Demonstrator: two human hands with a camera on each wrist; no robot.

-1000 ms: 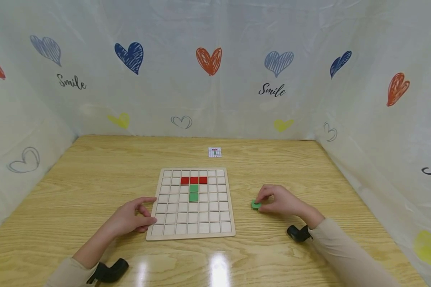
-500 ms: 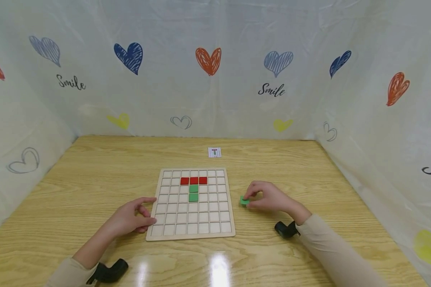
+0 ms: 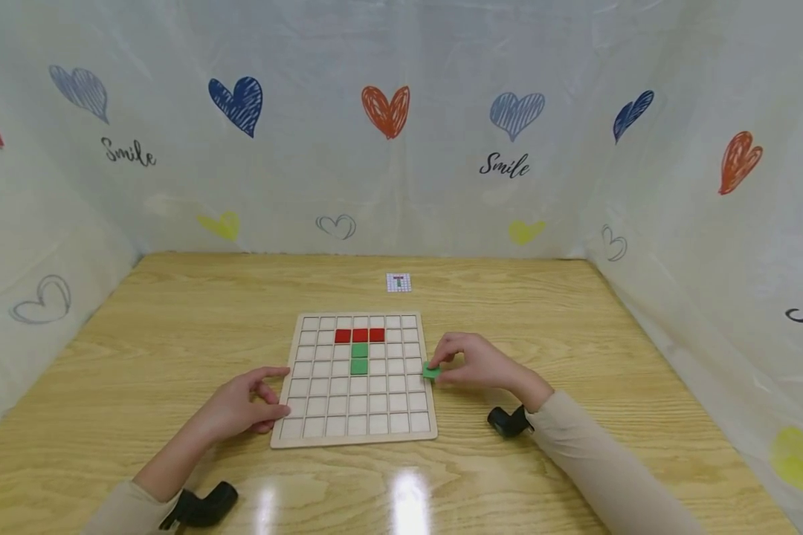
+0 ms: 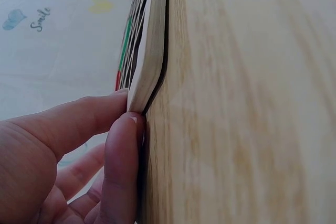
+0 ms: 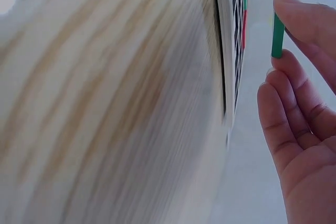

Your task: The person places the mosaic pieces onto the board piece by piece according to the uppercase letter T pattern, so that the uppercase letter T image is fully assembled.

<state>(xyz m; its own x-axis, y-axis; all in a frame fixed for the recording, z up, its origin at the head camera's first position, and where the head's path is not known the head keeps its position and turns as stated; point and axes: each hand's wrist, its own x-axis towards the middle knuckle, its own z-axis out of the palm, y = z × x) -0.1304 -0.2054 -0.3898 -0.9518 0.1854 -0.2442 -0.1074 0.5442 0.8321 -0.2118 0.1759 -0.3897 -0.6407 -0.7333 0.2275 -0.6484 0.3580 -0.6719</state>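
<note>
A square wooden grid board (image 3: 378, 425) lies on the table. Three red tiles (image 3: 360, 335) form a row near its far side, and two green tiles (image 3: 359, 365) run down from the middle one. My left hand (image 3: 237, 401) touches the board's left edge with thumb and index fingertips spread apart; the left wrist view shows both tips against the rim (image 4: 149, 51). Between thumb and fingertip, my right hand (image 3: 482, 362) pinches another green tile (image 5: 277, 30). That tile overlaps the board's right edge in the head view and is held up off the table.
Beyond the board lies a small printed card (image 3: 398, 282) with a red and green T on a grid. A white sheet (image 3: 442, 193) with hearts and "Smile" lettering encloses the back and sides of the wooden table (image 3: 542, 312). Black wrist mounts (image 3: 508, 422) stick out below both sleeves.
My right hand has moved left with the green tile, from the table at the right to the board's right edge. The left hand and the board stay in place.
</note>
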